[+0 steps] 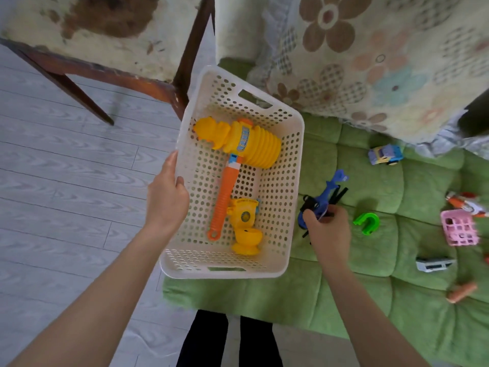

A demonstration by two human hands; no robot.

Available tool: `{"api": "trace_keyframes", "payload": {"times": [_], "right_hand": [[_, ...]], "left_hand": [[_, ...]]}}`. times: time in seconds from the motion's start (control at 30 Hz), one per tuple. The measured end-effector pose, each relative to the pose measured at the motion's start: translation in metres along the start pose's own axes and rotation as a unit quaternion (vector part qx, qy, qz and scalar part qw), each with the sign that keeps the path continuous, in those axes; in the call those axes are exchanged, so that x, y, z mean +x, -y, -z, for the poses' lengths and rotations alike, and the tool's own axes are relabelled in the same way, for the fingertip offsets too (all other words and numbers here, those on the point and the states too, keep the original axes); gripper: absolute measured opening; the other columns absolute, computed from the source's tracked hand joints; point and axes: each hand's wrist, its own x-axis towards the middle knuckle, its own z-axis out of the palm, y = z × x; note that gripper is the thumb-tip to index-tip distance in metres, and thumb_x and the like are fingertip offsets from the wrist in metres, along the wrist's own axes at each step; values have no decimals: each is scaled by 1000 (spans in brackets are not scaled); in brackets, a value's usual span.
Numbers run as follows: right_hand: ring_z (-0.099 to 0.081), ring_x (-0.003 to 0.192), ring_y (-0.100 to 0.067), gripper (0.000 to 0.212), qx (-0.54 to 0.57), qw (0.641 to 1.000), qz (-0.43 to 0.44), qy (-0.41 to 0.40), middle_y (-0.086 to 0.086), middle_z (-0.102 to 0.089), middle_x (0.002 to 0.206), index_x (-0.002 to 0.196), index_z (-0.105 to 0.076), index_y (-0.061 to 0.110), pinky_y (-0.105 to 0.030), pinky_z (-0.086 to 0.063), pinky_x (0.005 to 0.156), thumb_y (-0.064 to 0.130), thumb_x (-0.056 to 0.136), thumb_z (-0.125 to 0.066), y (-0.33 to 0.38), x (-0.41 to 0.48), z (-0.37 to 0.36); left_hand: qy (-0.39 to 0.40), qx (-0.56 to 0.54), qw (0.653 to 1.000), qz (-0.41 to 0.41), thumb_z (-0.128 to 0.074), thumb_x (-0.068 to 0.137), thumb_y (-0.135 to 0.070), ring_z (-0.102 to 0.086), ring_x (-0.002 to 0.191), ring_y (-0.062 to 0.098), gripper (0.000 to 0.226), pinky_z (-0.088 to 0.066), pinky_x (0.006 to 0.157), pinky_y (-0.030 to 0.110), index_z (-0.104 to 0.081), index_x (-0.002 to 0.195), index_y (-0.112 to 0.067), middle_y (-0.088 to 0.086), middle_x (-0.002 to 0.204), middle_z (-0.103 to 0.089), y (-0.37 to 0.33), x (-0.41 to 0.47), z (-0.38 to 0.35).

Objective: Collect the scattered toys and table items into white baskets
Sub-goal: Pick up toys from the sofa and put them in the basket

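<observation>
The left hand (168, 200) grips the white basket (225, 272) by its left rim, a toy hammer (248, 147) lying inside. Just beside the basket, over the green cushion (370, 287), the right hand (328, 229) curls round a blue toy helicopter (326, 193).

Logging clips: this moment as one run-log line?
left hand: holds white basket rim | right hand: grips blue toy helicopter | in basket: toy hammer, yellow toy toilet | loose: toy car, green horseshoe piece

This is a home, likely a living room. It has a pale wood-grain plank floor (66, 168) and a dark wooden furniture frame (100, 72) holding a worn cream cushion (92, 25). A floral lace cover (370, 62) drapes the seating above a green quilted pad (370, 274), where a toy car (386, 154) lies.
</observation>
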Motion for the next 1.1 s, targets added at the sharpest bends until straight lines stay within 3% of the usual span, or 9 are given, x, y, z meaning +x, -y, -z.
{"api": "trace_keyframes", "payload": {"times": [0.07, 0.2, 0.27, 0.37, 0.53, 0.77, 0.9, 0.97, 1.1], "right_hand": [[-53, 62, -1, 29, 12, 1000, 22, 4, 14, -56, 69, 95, -50, 23, -24, -37, 51, 32, 73, -67, 15, -24, -4], [-52, 54, -5, 23, -3, 986, 63, 157, 10, -56, 66, 82, -44, 35, -24, -38, 48, 34, 75, -66, 36, -70, -32], [-55, 62, -14, 21, -32, 970, 87, 226, 4, -58, 72, 82, -44, 33, -28, -39, 52, 36, 76, -64, 41, -87, -56], [-58, 69, -19, 27, -75, 961, 111, 243, 3, -59, 78, 90, -49, 18, -29, -39, 51, 34, 75, -65, 46, -100, -94], [-61, 81, -28, 31, -105, 961, 94, 239, -9, -63, 93, 95, -49, 10, -30, -42, 60, 32, 79, -62, 37, -99, -137], [-55, 80, -11, 37, -53, 939, 88, 328, -1, -65, 100, 110, -54, 15, -20, -42, 61, 35, 81, -66, 16, -79, -121], [-61, 66, -6, 6, 142, 980, 97, 104, 12, -63, 74, 90, -61, 30, -23, -55, 61, 27, 91, -56, 3, -59, -63], [-57, 56, -3, 16, 217, 974, 52, -45, 8, -61, 66, 80, -57, 34, -19, -49, 52, 26, 93, -51, -14, -36, -31], [-59, 79, -23, 18, 65, 987, -54, -136, -14, -66, 92, 99, -63, 6, -25, -36, 67, 19, 92, -53, -71, 19, 6]], "left_hand": [[9, -1, 1000, 6, -37, 96, -7, -44, 117, 6, 49, -20, 82, 1, -30, 143, -17, 0, 144, -41, 1, -2, 3], [14, -37, 999, -3, -37, 96, -7, -41, 129, 17, 47, -30, 101, 21, -33, 142, -17, 2, 143, -42, -1, -9, 6], [12, -52, 999, -7, -38, 95, -7, -45, 125, 17, 47, -35, 102, 25, -35, 141, -18, 1, 140, -46, 1, -12, 7], [16, -76, 997, -9, -39, 94, -7, -47, 114, 6, 48, -35, 92, 12, -38, 140, -19, -2, 137, -49, 6, -19, 6], [42, -105, 994, 3, -39, 94, -6, -48, 122, 11, 47, -41, 101, 26, -38, 140, -18, 0, 136, -50, 8, -34, -3], [54, -91, 994, 10, -39, 95, -7, -48, 122, 15, 47, -40, 103, 32, -37, 140, -19, 1, 136, -50, 5, -44, -16], [55, -92, 994, 16, -38, 96, -10, -51, 117, 14, 44, -43, 101, 36, -40, 139, -21, 0, 132, -53, -4, -44, -22], [45, -85, 995, 12, -38, 96, -10, -51, 114, 11, 44, -42, 98, 28, -40, 139, -21, 0, 132, -53, -9, -42, -25], [30, -63, 998, 11, -38, 95, -7, -43, 110, 0, 47, -32, 87, 2, -36, 141, -20, -5, 136, -48, -16, -34, -34]]}}
